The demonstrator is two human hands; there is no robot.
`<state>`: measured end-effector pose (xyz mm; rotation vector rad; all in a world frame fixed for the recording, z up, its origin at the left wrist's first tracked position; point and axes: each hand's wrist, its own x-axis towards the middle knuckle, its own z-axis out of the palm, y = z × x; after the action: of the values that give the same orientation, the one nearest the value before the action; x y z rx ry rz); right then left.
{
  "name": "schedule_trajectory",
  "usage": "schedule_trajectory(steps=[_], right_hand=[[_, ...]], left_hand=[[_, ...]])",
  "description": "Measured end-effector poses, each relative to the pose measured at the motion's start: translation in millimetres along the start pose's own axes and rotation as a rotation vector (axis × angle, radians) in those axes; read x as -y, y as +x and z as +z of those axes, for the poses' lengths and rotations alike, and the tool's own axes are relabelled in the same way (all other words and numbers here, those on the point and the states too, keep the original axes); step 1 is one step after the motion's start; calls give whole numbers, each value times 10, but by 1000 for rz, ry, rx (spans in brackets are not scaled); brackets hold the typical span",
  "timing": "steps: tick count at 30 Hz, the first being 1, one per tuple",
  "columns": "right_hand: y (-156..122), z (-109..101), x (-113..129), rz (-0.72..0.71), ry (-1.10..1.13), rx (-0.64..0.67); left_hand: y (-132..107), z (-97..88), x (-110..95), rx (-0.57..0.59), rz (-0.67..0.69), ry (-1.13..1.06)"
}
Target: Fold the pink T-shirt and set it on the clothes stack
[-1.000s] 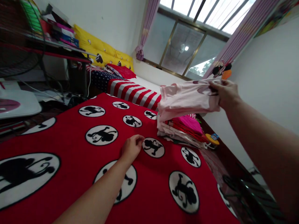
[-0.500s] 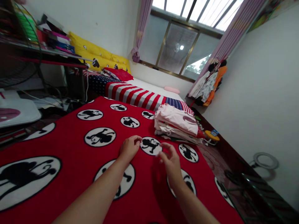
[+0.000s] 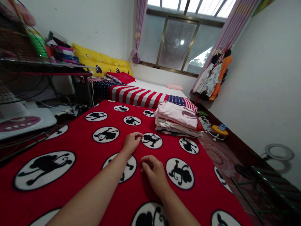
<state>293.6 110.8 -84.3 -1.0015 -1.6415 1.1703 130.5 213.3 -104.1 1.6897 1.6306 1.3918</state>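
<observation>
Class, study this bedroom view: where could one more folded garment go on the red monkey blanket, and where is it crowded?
Bare red blanket lies between the large monkey circle and the left hand, and between the monkey circle beside the right hand and the blanket's right edge. It is crowded at the folded clothes stack, beside the striped bedding.

No text can be read. Left of the red monkey-print blanket, markings are seen on the stacked book spines and on the panel of a white appliance. Right of it, a small blue box is also marked, but all are too small and blurred to be made out.
</observation>
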Motion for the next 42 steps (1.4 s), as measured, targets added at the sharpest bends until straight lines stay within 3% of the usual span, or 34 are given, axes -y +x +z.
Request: schedule_trajectory(steps=[24, 31, 42], right_hand=[[-28, -15, -5, -46, -63, 47], [-96, -35, 43, -61, -91, 52], [-137, -80, 102, 24, 74, 81]], left_hand=[[-51, -45, -46, 17, -4, -37], [-122, -105, -144, 89, 6, 95], [-175, -151, -293, 147, -11, 126]])
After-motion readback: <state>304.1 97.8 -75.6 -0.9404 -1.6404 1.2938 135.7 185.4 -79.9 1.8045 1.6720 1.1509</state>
